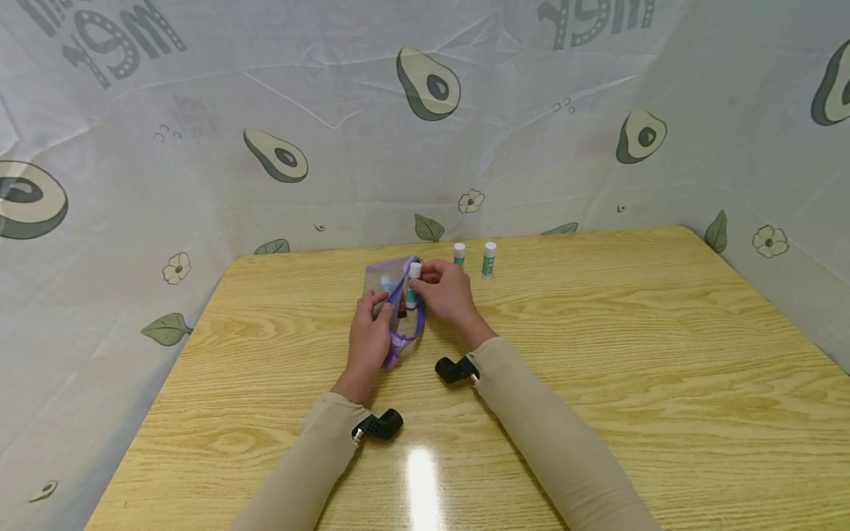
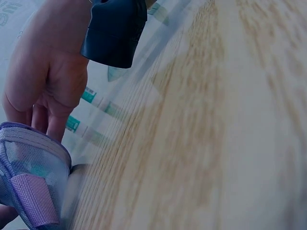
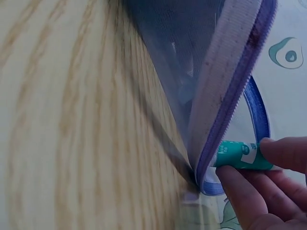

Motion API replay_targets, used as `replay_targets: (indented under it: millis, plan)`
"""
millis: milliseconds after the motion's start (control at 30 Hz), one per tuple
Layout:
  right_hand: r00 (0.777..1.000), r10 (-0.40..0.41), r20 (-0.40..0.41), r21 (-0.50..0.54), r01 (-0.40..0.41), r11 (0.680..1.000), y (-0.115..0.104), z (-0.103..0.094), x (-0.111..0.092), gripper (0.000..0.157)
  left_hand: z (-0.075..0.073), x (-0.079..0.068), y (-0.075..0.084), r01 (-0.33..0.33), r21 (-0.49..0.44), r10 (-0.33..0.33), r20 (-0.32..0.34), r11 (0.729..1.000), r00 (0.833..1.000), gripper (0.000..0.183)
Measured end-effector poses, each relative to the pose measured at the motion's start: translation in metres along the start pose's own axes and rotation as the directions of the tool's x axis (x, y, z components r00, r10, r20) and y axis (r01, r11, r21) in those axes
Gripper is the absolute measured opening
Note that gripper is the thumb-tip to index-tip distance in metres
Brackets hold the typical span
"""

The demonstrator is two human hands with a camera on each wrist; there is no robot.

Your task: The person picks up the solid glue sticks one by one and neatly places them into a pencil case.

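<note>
A mesh zipper pouch [image 1: 377, 267] with purple trim lies on the table, its mouth held apart. My left hand [image 1: 370, 335] grips the pouch by the edge of its opening, thumb near the zipper. My right hand [image 1: 448, 293] pinches a green glue stick [image 3: 237, 154] with a white cap between thumb and fingers. In the right wrist view the stick's far end passes behind the purple zipper [image 3: 240, 91], inside the mouth. Through the mesh, a white-capped stick [image 1: 387, 283] shows inside the pouch. The left wrist view catches the pouch's lilac tab [image 2: 34, 199].
Two more glue sticks stand upright on the table behind my right hand: one [image 1: 489, 259] in full view, the other [image 1: 459, 253] partly covered by the hand. The wooden table [image 1: 631, 332] meets a hanging avocado-print cloth [image 1: 518, 147] at the back and sides.
</note>
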State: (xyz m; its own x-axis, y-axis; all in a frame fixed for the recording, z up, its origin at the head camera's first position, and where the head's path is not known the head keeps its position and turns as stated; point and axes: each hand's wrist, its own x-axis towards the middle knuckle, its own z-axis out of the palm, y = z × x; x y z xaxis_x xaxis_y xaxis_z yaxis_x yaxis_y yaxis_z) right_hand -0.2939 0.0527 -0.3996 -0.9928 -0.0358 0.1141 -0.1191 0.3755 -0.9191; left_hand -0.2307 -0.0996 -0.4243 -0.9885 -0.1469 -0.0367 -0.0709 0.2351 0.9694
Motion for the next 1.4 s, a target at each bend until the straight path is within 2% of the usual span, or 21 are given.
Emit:
replay_targets:
  millis: [100,300,533,667,933,1400]
  plan:
    - [0.998,0.066,-0.001,0.079,-0.065,0.995,0.0,0.002,-0.001,0.028,0.0,0.0,0.0,-0.004,-0.001,0.004,-0.006,1.0,1.0,0.044]
    - [0.983,0.185,0.002,0.238,-0.18,0.954,0.002,0.008,-0.001,0.029,0.001,0.0,0.0,-0.002,0.01,0.002,-0.014,1.0,1.0,0.044]
    - [0.954,0.298,0.011,0.312,-0.287,0.906,0.0,0.013,-0.003,0.032,0.001,0.0,0.001,0.008,0.014,-0.008,-0.009,1.0,1.0,0.043]
    - [0.953,0.304,0.0,0.323,-0.288,0.902,-0.001,0.013,-0.005,0.031,0.001,0.0,0.002,0.003,0.005,-0.003,-0.009,1.0,1.0,0.044]
    - [0.958,0.287,-0.022,0.291,-0.269,0.918,-0.002,0.014,-0.006,0.028,0.001,0.0,0.0,-0.002,0.002,0.002,-0.007,1.0,1.0,0.044]
    - [0.96,0.281,-0.012,0.303,-0.265,0.915,-0.003,0.014,-0.005,0.029,0.0,-0.001,0.0,0.005,-0.014,-0.006,-0.003,1.0,1.0,0.044]
